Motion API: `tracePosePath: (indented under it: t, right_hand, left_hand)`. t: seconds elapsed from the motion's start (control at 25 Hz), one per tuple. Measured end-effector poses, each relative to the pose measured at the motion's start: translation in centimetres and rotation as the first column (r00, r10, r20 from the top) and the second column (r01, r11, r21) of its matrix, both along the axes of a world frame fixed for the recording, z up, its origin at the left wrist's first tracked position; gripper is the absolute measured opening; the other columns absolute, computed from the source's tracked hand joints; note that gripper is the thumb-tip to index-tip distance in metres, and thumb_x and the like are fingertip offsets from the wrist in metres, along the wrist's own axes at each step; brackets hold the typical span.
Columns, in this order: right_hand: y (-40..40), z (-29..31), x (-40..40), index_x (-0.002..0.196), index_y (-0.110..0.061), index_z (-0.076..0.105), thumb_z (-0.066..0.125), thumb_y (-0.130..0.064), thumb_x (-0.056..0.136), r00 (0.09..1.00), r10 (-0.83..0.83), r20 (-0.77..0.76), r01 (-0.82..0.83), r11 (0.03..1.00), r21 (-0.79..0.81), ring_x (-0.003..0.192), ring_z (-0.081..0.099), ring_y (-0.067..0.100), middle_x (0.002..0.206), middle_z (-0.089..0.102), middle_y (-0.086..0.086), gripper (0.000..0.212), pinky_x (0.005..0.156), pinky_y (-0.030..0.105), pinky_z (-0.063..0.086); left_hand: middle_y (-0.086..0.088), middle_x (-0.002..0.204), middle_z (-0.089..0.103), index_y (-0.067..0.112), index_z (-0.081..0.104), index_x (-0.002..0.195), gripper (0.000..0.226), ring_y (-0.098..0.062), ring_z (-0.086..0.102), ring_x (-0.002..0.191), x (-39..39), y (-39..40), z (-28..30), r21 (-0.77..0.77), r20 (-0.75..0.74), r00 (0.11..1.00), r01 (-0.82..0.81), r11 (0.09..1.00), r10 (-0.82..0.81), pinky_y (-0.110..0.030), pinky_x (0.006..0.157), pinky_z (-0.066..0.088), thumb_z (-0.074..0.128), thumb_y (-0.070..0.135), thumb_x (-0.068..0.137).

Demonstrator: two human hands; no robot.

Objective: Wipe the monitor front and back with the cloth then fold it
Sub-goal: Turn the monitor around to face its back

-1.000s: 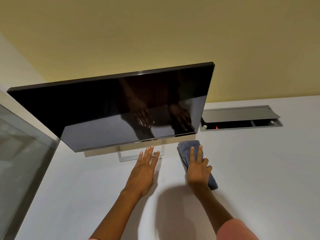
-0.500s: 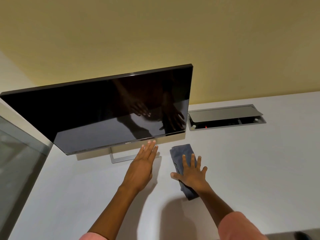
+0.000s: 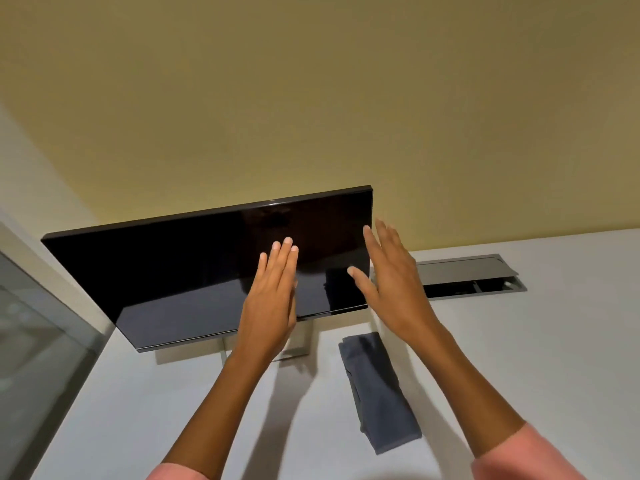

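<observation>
Head view: my two hands, left hand and right hand, hover with flat, empty fingers before the one monitor, while the one folded cloth lies on the desk below my nearer right hand, long axis running away from me.

Your left hand and right hand are raised with straight fingers before the flat black-screened monitor, holding nothing. The folded grey-blue cloth lies on the white desk below your right hand, beside the monitor's silver stand.
</observation>
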State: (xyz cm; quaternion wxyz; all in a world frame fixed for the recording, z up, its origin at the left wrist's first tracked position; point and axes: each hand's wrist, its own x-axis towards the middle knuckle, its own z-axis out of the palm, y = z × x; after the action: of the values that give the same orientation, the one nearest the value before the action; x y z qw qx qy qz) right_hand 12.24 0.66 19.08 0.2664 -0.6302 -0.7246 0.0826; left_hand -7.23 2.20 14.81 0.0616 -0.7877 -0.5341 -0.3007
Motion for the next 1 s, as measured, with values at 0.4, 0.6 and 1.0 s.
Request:
tracePosePath:
  t: [0.4,0.6,1.0]
  right_hand:
    - [8.3,4.1,1.2,0.150,-0.009,0.003,0.022,-0.039,0.101,0.977,0.103,0.185,-0.110,0.994,0.026,0.146,-0.006,0.015,0.159,-0.002,0.006,0.061,0.118,0.034,-0.006]
    - [8.0,3.6,0.9,0.150,-0.006,0.007,0.027,-0.025,0.101,0.974,0.111,0.199,-0.121,0.992,0.038,0.146,-0.001,0.017,0.159,0.005,0.007,0.056,0.117,0.029,-0.004]
    - [6.6,3.4,-0.5,0.149,-0.004,0.017,0.039,-0.009,0.092,0.986,-0.006,0.168,-0.001,0.999,0.046,0.146,0.009,0.022,0.156,0.016,0.012,0.061,0.118,0.033,0.003]
  left_hand:
    - [-0.016,0.157,0.006,-0.001,0.013,0.147,0.063,-0.027,0.002,0.145,-2.7,2.8,5.2,-0.016,0.009,0.936,-0.352,0.936,0.352,-0.039,0.118,0.001,0.021,0.036,0.097]
    - [-0.018,0.156,0.005,-0.001,0.010,0.147,0.060,-0.031,0.006,0.145,-4.3,3.4,5.2,-0.050,-0.108,0.917,-0.391,0.919,0.384,-0.043,0.117,0.002,0.029,0.032,0.101]
    - [-0.013,0.157,-0.013,0.003,-0.011,0.147,0.064,-0.025,-0.007,0.145,-6.4,2.2,6.5,-0.082,-0.316,0.897,-0.350,0.933,0.308,-0.039,0.116,-0.008,0.015,0.040,0.101]
